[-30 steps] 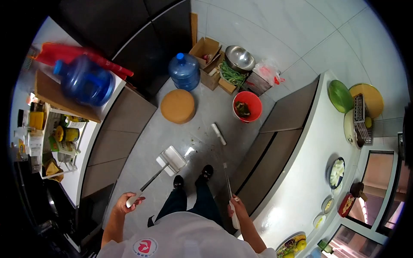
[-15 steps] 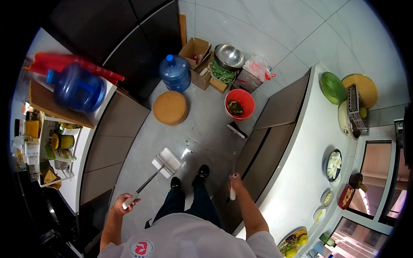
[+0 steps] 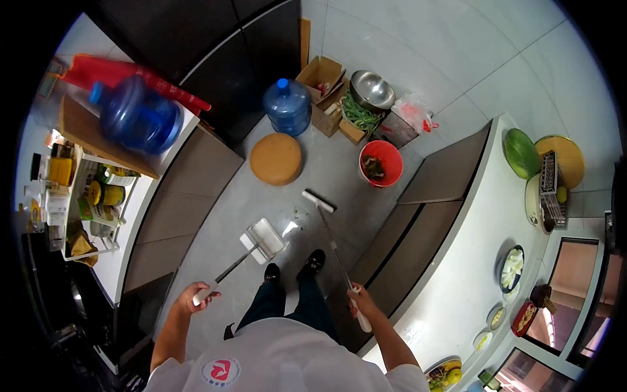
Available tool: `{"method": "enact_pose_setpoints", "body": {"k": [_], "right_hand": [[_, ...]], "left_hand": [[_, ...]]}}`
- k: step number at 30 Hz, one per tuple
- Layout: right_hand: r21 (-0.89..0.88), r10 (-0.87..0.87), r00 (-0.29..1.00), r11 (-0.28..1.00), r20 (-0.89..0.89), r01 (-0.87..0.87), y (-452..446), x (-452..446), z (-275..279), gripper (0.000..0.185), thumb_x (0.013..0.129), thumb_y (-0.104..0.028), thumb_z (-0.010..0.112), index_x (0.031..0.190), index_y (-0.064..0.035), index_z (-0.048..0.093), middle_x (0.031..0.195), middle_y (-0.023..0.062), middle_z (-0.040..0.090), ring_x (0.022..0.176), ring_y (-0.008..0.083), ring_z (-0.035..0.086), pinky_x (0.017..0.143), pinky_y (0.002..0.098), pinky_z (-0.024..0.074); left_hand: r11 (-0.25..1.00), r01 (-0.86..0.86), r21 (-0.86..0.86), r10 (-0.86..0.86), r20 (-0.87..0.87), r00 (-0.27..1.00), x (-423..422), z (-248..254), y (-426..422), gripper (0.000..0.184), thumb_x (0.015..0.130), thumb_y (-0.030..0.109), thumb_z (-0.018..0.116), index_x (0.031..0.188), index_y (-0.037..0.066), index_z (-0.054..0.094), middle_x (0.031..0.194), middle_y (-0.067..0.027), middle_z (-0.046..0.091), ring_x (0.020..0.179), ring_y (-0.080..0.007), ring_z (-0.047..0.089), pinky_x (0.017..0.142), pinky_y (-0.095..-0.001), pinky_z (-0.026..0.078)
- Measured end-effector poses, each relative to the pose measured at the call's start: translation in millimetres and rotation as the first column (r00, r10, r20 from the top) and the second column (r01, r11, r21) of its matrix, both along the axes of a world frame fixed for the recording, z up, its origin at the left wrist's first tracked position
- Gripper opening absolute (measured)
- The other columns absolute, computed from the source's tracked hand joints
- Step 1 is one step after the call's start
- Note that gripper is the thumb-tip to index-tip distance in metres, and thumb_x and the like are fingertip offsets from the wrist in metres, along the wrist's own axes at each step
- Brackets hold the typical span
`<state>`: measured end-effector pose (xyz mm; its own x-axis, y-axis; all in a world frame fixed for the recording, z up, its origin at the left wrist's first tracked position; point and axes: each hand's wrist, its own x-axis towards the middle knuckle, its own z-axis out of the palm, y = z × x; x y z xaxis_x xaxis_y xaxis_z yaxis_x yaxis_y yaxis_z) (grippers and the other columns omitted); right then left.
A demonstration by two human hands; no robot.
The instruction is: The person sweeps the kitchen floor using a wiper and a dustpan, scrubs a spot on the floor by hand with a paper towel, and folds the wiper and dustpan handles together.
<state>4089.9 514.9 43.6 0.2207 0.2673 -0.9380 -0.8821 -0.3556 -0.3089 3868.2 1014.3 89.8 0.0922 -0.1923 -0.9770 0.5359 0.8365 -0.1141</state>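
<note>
My left hand is closed round the pale handle of a dustpan. The white dustpan rests on the grey floor in front of my feet, its pole slanting back to that hand. At the right, my right hand grips the broom's handle. The broom's pole runs forward to a white head with dark bristles, which lies on the floor ahead and to the right of the dustpan. Small dark bits of debris lie between the broom head and my shoes.
A round tan stool, a blue water jug, cardboard boxes and a red bucket stand on the floor ahead. A white counter with dishes runs along the right. Another counter borders the left.
The broom head has swung from beside the right cabinets towards the middle of the floor. My right hand has moved slightly with it, while the dustpan stays in front of my feet.
</note>
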Motion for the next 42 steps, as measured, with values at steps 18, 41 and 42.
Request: {"method": "enact_pose_setpoints", "body": {"k": [18,41,42], "right_hand": [[-0.035,0.243,0.97,0.969,-0.007,-0.243,-15.4,-58.2,-14.3,0.056,0.09,-0.028,0.054,0.136,-0.0085,0.027,0.059,0.0077,0.048,0.038,0.0172,0.045,0.036,0.0332,0.0379],[-0.223,-0.432,0.89,0.862,0.148,0.455,9.8,-113.4,-50.2,0.051,0.084,-0.007,0.053,0.129,-0.0048,0.029,0.09,0.0168,0.052,0.062,0.0265,0.06,0.054,0.0376,0.0561],[-0.222,-0.41,0.884,0.862,0.225,0.456,11.0,-111.4,-50.4,0.061,0.081,-0.002,0.052,0.135,-0.0052,0.024,0.094,0.0187,0.052,0.067,0.0294,0.061,0.058,0.0398,0.0576]], "left_hand": [[0.999,0.041,0.007,-0.041,-0.005,0.999,14.8,-4.8,-4.7,0.033,0.083,0.017,0.049,0.107,-0.004,0.044,0.086,-0.0187,0.061,0.048,-0.0155,0.054,0.036,-0.023,0.049],[0.873,0.469,0.131,-0.477,0.035,0.878,17.6,-8.2,31.0,0.029,0.083,0.018,0.053,0.109,0.005,0.046,0.083,-0.016,0.062,0.05,-0.0146,0.054,0.039,-0.0243,0.046],[0.854,0.498,0.149,-0.505,0.016,0.863,17.7,-11.3,31.2,0.028,0.084,0.018,0.052,0.108,0.006,0.046,0.083,-0.016,0.062,0.05,-0.0146,0.054,0.039,-0.0245,0.046]]}}
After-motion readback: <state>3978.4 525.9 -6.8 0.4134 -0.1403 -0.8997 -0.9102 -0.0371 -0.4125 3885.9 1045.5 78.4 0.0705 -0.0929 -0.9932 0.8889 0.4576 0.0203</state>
